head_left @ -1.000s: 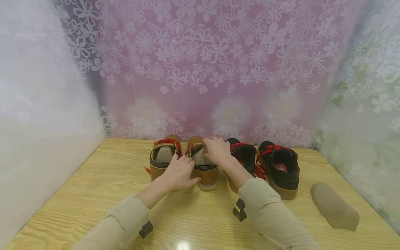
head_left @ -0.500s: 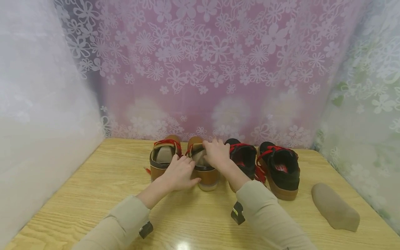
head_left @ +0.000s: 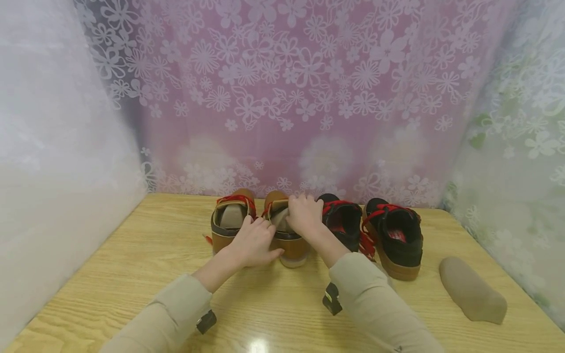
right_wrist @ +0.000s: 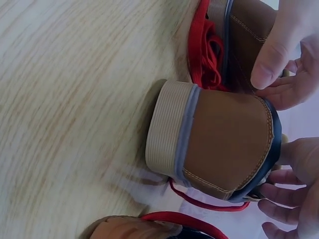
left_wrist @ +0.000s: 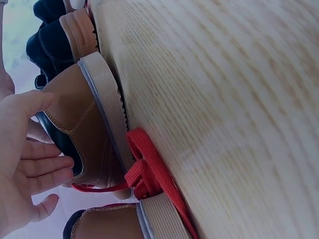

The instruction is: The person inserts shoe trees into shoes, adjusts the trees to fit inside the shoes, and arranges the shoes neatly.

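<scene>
In the head view, two brown shoes with red laces stand at the back of the table, each with a beige shoe insert inside. My left hand (head_left: 253,242) rests by the left side of the right-hand brown shoe (head_left: 293,250), near its insert (head_left: 281,220). Its fairly straight fingers lie along the dark collar in the left wrist view. At the shoe's opening, my right hand (head_left: 305,213) grips the collar's right side; its thumb tip is hidden in the right wrist view. The other brown shoe (head_left: 222,241) stands left of my left hand, its insert (head_left: 232,216) visible.
Two black shoes with red laces stand to the right: a nearer one (head_left: 350,235) beside my right wrist and a farther one (head_left: 401,255). A loose beige insert (head_left: 472,289) lies on the wooden table (head_left: 145,274) at far right. A flowered curtain (head_left: 282,98) hangs behind.
My right wrist and forearm have shifted slightly left, with the hand still at the brown shoe's opening. My left hand and the shoes stay in place.
</scene>
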Demonstrator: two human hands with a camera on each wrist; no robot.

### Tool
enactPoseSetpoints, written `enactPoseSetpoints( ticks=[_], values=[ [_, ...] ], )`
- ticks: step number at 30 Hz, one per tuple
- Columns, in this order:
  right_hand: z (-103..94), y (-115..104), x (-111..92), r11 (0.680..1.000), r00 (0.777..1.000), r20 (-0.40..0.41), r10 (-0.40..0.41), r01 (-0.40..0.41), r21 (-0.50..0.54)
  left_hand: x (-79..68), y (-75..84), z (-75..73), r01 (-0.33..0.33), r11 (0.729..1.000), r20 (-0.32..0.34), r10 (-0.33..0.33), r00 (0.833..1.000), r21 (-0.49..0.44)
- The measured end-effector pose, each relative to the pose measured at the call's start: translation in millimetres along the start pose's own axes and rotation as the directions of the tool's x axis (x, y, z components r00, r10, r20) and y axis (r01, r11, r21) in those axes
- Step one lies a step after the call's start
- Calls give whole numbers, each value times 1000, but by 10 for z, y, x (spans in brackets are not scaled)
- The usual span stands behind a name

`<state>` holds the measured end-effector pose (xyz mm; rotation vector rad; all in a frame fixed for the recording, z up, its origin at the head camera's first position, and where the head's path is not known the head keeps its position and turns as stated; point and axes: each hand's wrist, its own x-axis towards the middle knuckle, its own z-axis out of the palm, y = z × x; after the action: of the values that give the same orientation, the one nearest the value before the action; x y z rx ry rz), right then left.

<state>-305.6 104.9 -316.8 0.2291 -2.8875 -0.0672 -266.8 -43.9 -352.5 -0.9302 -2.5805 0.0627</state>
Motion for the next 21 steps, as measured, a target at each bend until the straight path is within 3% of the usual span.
enactPoseSetpoints(
  ticks=[9,21],
  values=[
    [32,-21,5,999,1000,-13,29,-29,-14,2,5,-14,-9,1000,-19,10,1000,13],
    [150,-50,-23,996,992,-123,28,-38,-76,4,8,-9,-4,1000,-7,4,1000,11]
  ],
)
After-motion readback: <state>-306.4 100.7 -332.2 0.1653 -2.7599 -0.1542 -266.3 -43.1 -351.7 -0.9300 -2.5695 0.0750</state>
